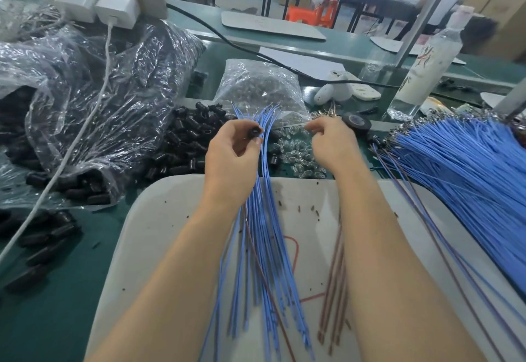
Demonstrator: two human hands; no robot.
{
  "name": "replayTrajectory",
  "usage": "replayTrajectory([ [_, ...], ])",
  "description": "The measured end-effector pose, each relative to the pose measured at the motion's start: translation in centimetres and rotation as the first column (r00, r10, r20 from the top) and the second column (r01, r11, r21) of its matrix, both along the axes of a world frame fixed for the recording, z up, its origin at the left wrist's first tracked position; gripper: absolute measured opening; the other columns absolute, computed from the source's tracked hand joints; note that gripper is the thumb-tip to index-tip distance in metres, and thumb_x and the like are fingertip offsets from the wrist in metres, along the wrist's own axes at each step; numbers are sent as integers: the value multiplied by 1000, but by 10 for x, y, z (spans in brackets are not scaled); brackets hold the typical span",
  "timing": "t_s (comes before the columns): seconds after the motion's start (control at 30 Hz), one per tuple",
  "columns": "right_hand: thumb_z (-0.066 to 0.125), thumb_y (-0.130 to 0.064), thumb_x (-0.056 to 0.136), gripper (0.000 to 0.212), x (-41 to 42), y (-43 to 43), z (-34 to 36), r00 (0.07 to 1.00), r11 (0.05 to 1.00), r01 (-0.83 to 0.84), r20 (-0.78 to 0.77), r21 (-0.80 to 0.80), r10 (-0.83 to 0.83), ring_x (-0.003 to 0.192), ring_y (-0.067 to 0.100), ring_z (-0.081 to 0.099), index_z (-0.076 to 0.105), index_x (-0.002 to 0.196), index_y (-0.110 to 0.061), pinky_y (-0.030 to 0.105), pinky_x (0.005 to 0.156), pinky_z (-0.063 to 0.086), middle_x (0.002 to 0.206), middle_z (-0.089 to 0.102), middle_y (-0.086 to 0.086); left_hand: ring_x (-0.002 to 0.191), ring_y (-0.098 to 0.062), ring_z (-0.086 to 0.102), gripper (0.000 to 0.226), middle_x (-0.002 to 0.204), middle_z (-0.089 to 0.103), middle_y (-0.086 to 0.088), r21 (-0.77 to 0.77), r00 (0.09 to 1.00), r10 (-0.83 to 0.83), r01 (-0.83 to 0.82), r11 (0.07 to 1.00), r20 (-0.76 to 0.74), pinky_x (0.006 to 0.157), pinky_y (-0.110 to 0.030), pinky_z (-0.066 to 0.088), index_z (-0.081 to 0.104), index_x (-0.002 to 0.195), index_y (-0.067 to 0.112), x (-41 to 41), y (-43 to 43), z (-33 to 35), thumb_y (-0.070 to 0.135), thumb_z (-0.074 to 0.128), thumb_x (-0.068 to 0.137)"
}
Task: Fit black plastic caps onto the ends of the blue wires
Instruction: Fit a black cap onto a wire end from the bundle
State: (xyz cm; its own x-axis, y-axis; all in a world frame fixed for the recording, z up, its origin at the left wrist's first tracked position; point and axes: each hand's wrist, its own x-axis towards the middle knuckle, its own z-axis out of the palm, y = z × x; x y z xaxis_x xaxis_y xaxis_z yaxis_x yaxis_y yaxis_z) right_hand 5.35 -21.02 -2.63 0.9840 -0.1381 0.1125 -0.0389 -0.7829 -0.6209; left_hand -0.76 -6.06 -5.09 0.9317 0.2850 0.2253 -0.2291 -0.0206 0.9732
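My left hand (232,152) pinches a black plastic cap (254,132) between thumb and fingers and also grips a bundle of blue wires (263,219) that runs down over the white board (159,219). The wire tips fan out above the hand near the clear bag. My right hand (331,141) is just right of the bundle, its fingertips closed on something thin and pale that stretches toward the wire tips; I cannot tell what it is. A pile of loose black caps (187,139) lies left of my left hand.
A big clear bag of black caps (85,100) fills the left. A smaller clear bag (257,88) and loose clear bulbs (301,159) sit beyond the hands. A large sheaf of blue wires (469,168) lies at right, with a tape roll (357,124), a bottle (427,68) and brown wires (336,290).
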Motion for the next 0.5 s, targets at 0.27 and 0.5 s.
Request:
replayTrajectory([
  [0.27, 37, 4, 90, 44, -4, 3, -2, 972, 974, -202, -148, -105, 185, 86, 15, 56, 67, 110, -22, 19, 59, 40, 124, 62, 2, 89, -2, 63, 23, 95, 68, 5, -11, 1000, 0, 0, 1000, -13, 84, -13, 48, 61, 94, 22, -2, -1, 1, 0, 54, 91],
  [0.5, 48, -2, 90, 30, -3, -4, 10, 995, 993, -100, -4, -66, 100, 94, 14, 59, 68, 97, -22, 23, 78, 43, 107, 67, 1, 90, -2, 64, 21, 97, 68, 4, -12, 1000, -8, 8, 1000, -23, 84, -11, 48, 62, 97, 18, -2, -1, 1, 0, 54, 91],
])
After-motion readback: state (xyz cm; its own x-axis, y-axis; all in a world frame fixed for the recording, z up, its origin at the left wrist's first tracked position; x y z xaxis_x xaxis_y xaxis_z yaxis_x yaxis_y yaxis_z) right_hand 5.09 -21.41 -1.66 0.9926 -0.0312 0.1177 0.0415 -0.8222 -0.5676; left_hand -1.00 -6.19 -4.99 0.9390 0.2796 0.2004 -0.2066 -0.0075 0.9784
